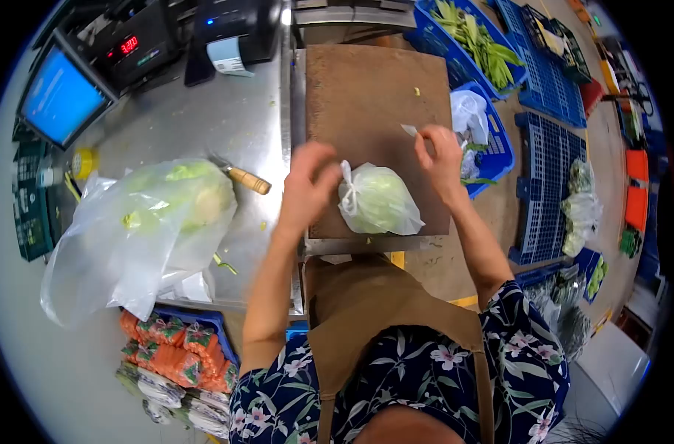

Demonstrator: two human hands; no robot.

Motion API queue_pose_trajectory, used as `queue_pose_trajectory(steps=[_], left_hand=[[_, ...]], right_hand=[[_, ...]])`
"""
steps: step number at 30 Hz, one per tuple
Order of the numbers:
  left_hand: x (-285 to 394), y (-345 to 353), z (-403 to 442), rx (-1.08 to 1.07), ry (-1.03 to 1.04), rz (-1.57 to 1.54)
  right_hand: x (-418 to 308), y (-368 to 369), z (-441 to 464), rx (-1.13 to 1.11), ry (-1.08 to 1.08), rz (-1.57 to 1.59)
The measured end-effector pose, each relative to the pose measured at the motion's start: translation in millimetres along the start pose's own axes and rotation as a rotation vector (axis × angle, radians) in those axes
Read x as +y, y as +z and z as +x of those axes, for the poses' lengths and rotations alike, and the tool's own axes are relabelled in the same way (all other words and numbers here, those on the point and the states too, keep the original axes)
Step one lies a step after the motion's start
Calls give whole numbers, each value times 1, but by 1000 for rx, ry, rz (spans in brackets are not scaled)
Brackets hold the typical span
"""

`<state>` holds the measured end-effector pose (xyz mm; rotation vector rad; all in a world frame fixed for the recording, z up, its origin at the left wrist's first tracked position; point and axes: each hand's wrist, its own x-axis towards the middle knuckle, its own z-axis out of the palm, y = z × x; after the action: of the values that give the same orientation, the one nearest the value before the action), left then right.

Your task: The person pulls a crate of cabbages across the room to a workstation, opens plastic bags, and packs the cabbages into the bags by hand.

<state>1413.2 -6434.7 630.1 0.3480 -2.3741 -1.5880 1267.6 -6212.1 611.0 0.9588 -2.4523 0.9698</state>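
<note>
Steel counter (249, 118) bears knife (244, 177); right hand (442, 154) pinches scrap (408, 130), grip of left hand (306, 183) unclear.

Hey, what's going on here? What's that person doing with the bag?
The person's right hand pinches a small pale scrap. The left hand, a bit blurred, is beside the knot of a plastic bag with something pale green inside. That bag sits on a brown board. A bigger bag and a wooden-handled tool lie on the metal counter.

Left fingers (322, 158) blur; the pale scrap (408, 129) at right fingers (433, 135) is unidentifiable.
</note>
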Motion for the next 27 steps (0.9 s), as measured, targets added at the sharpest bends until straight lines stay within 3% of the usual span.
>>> queue_pose_trajectory(steps=[1,3,9,11,15,16,19,21,22,23,25,27], left_hand=[[-14,23,-19,-134,91,29],[-15,56,-45,-236,-17,59],[-43,87,-63,-313,-6,262],[-47,89,-77,-317,32,319],[-50,90,-103,-212,156,294],[-58,94,-109,-203,213,275],[-72,100,-120,-141,312,172],[-62,94,-124,-225,332,237],[-60,85,-136,-215,350,214],[-41,72,-145,-228,153,168],[9,23,-158,23,-9,83],[38,-34,-176,486,170,158]], right_hand=[[1,-8,-16,29,-22,-43],[1,-18,-40,90,-70,-124],[-3,14,-84,-13,-115,-86],[2,29,-122,-394,-259,-31],[-17,-14,-118,-231,-25,120],[-15,-25,-112,-261,127,103],[-46,-21,-105,-153,107,-164],[-42,30,-149,-470,-109,-216],[-47,32,-157,-554,-107,-201],[-50,36,-162,-638,-106,-197],[-45,31,-159,-680,-68,-174],[-61,19,-149,-645,-65,-193]])
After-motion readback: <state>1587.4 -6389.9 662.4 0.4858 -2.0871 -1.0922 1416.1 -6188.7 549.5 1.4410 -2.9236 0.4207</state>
